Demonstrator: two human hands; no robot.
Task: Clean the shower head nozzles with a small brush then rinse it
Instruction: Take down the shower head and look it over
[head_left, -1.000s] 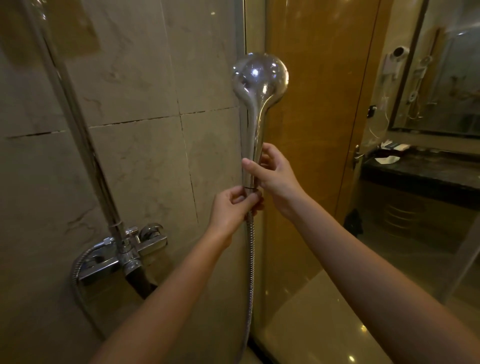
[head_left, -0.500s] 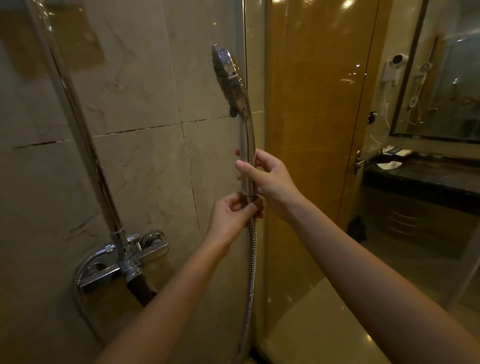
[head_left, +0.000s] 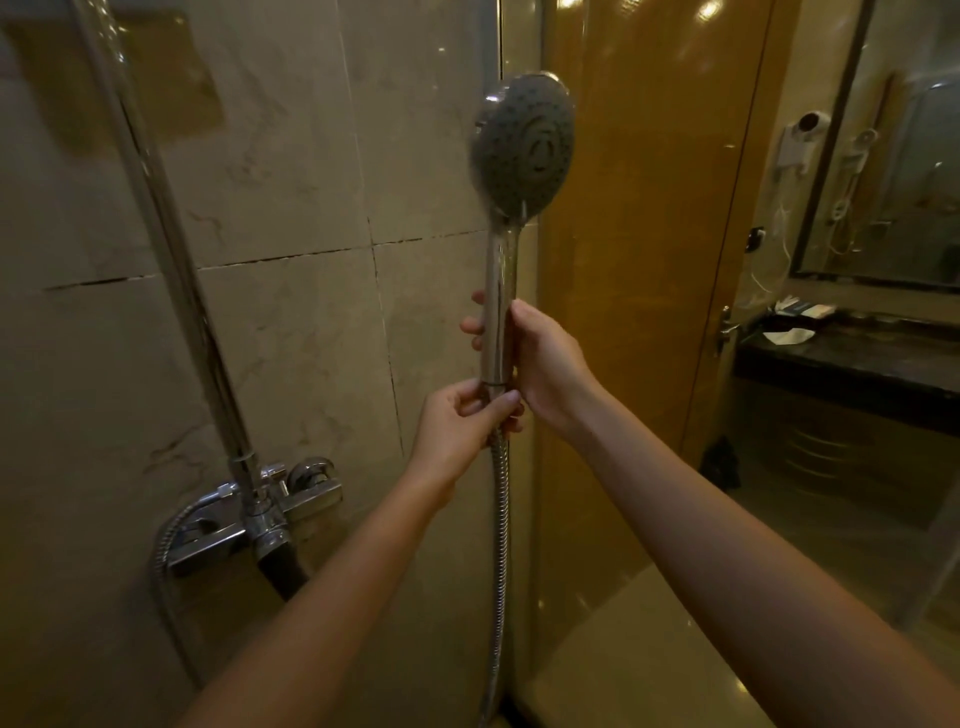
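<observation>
The right hand (head_left: 545, 364) is wrapping its grip around the lower part of the chrome handle (head_left: 500, 291). Its thumb is lying on the near side and its fingers (head_left: 472, 327) are curling round from the far side. Just below it, the left hand (head_left: 465, 423) is pinching the hose nut (head_left: 496, 387) at the foot of the handle between thumb and fingertips.

Together they are holding the shower head (head_left: 524, 145) upright in the middle of the view, its grey nozzle face looking toward the camera and slightly blurred. The metal hose (head_left: 500, 519) is hanging straight down from the nut. To the left, the mixer tap (head_left: 254, 514) is sitting on the tiled wall (head_left: 291, 156). An amber door panel (head_left: 639, 260) is standing just right of the head, and a dark desk (head_left: 841, 364) is lying far right.

No brush is showing, and both hands are occupied, so one will likely be letting go to fetch it. If the right hand releases, the low pinch alone may be carrying a top-heavy head, which could tip against the wall or panel. Twisting at the nut could also be loosening the joint, inviting a leak during rinsing. Wet chrome could be slipping through the grip.
</observation>
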